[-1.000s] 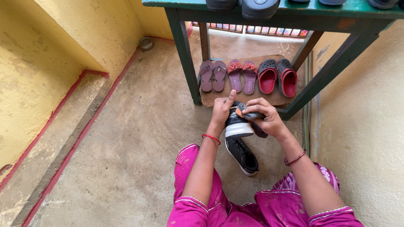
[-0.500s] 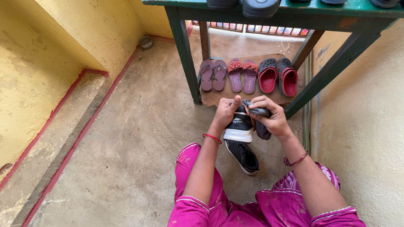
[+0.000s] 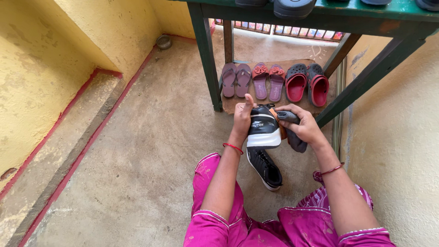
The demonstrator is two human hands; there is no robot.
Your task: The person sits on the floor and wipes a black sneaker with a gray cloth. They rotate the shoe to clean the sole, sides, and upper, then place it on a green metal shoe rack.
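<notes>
One green wooden rack [image 3: 206, 55] spans the top, from 11 to 1 o'clock; parts of four dark shoes show on its upper shelf, cut by the frame edge. One concrete floor [image 3: 137, 151], one low step [image 3: 68, 137] edged red at 9 o'clock.

Lower board under the rack, 12 o'clock: six pieces of footwear in three pairs. Two mauve flip-flops [image 3: 235, 80], two purple sandals with red bows [image 3: 268, 81], two red clogs [image 3: 307, 83].

Two black sneakers. One black-and-white sneaker [image 3: 264, 128] held up at centre, heel toward the camera. Second black sneaker [image 3: 265, 168] lies on the floor just below, at 6 o'clock of the first.

Left hand [image 3: 242, 116] closed on the sneaker's left side, thumb up. Right hand [image 3: 305, 128] curled around one dark grey cloth [image 3: 295, 137], pressed at the sneaker's right side.

One small metal bowl [image 3: 163, 41] at 11 o'clock, by the wall.
</notes>
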